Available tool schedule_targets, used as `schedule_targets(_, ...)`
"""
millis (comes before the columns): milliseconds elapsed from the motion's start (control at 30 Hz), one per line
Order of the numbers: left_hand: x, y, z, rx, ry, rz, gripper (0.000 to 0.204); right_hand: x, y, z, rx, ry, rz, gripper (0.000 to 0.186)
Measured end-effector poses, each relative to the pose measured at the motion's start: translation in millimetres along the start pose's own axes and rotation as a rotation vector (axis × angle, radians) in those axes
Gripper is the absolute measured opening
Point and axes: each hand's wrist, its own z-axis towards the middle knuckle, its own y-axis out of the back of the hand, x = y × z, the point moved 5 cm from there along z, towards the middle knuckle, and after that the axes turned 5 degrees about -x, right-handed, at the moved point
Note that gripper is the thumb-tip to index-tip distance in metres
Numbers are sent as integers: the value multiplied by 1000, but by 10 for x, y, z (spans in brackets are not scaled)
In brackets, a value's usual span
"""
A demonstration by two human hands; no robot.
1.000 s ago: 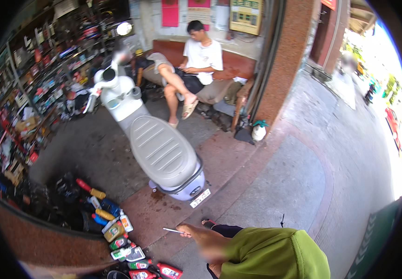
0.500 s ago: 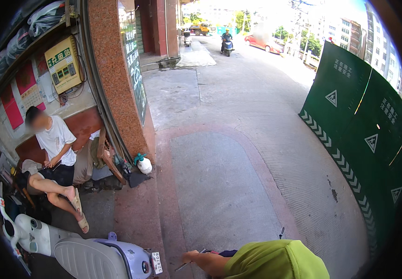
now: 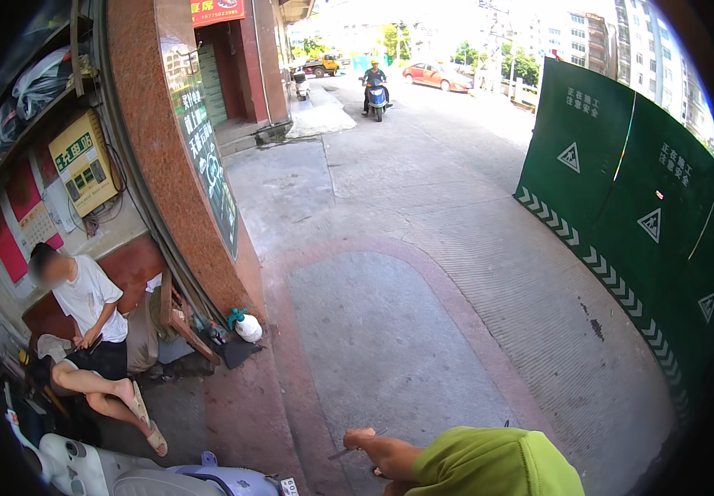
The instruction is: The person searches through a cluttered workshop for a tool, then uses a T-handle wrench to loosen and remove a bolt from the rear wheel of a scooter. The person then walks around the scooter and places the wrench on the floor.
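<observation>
At the bottom centre my right hand (image 3: 360,438) reaches left from a bent arm in a lime-green sleeve (image 3: 493,463). Its fingers are closed round a thin metal rod (image 3: 340,454), whose exact kind is too small to make out. Below that forearm, a small patch of skin shows at the lower edge. It may be part of my left hand, but its fingers cannot be read. Left of the rod, and apart from it, a pale lilac scooter (image 3: 233,479) with a grey seat is cut off by the lower edge.
Someone in a white shirt (image 3: 88,289) sits on a bench at left. A white spray bottle (image 3: 246,326) stands by the stone pillar (image 3: 146,107). Green hoarding panels (image 3: 576,149) line the right. On the road ahead are a scooter rider (image 3: 375,89) and a red car (image 3: 437,77).
My view has shifted, so the parked scooter sits lower in it. My right hand and the rod appear further right and higher. Dark blue cloth near the forearm no longer shows. The rider looks slightly closer.
</observation>
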Motion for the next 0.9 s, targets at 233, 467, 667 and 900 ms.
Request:
schedule_targets(233,373,109,-295,84,117,-5,20,268,-10,-158,-58,-9,-21,24)
schedule_targets(467,628,549,-1197,327,140,-160,18,918,-409,-409,-150,13,-256,25)
schedule_targets(667,205,1720,-2512,79,-383,-597,19,501,-769,-677,-101,-45,-365,12)
schedule_targets(900,-526,2841,-3142,121,-550,-645,24,582,-1563,-1163,-41,-33,-203,19)
